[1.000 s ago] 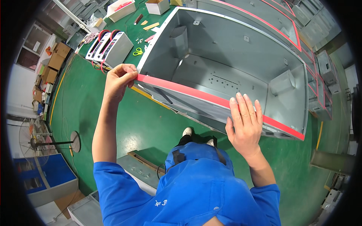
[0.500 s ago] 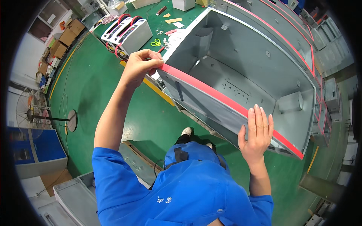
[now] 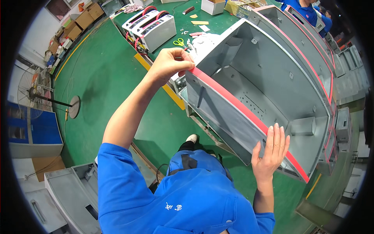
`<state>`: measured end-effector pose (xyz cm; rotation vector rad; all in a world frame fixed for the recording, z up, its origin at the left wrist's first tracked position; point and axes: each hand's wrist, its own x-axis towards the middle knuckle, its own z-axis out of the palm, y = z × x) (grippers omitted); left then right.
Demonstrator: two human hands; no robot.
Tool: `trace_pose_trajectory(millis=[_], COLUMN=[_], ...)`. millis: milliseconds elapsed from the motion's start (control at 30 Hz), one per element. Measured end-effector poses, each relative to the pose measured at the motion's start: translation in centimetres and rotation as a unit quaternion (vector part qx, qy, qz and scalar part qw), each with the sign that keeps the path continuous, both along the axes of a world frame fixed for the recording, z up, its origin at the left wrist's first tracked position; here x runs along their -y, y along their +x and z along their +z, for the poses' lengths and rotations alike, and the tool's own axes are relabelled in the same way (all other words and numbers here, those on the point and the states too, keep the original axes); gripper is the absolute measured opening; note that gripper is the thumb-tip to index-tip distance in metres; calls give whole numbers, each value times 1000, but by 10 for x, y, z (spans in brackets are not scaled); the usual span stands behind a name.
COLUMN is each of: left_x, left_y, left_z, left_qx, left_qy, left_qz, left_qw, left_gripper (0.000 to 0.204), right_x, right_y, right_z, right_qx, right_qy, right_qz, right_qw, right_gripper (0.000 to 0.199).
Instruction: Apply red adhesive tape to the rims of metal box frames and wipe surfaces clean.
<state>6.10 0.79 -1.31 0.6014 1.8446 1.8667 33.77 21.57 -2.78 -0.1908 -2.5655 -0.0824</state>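
Note:
A large grey sheet-metal cabinet point(image 3: 269, 62) lies open side up in front of me, slanting down to the right. Along its near rim runs a flat red strip point(image 3: 230, 97), probably tape or a seal. At the rim's far left corner, my left hand point(image 3: 171, 66) pinches the strip's end between thumb and fingertips. My right hand point(image 3: 270, 156) lies over the strip close to the rim's right end, its fingers straight and the thumb apart. Inside the cabinet are a panel with round holes and a small box-shaped part point(image 3: 303, 126).
More grey cabinets with red-edged rims point(image 3: 292, 39) stand behind, near a person in blue point(image 3: 306, 11). On the green bench are white machines with red rolls point(image 3: 156, 33), yellow-green scissors point(image 3: 179, 42) and a white carton point(image 3: 212, 7). A stand fan point(image 3: 74, 107) is at left.
My view has shifted, so the cabinet and left hand sit further right in the picture. Both hands keep nearly the same places on the red strip. A person in blue has come into view.

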Motion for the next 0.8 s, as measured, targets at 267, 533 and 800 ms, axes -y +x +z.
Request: trace_pose_trajectory(millis=[267, 533, 800], left_x=[1, 1, 0], left_y=[0, -1, 1], left_z=[1, 2, 4], left_qx=[13, 14, 10], left_qy=[6, -5, -19], left_qz=[0, -5, 1], left_qw=[1000, 1000, 1000], left_gripper=[12, 13, 13], right_x=[24, 29, 29], right_y=[-36, -49, -48], right_z=[12, 2, 3], right_qx=[17, 34, 35], right_qy=[-22, 15, 12], right_qz=[60, 60, 65], right_qw=[998, 998, 997], right_gripper=[47, 51, 55])
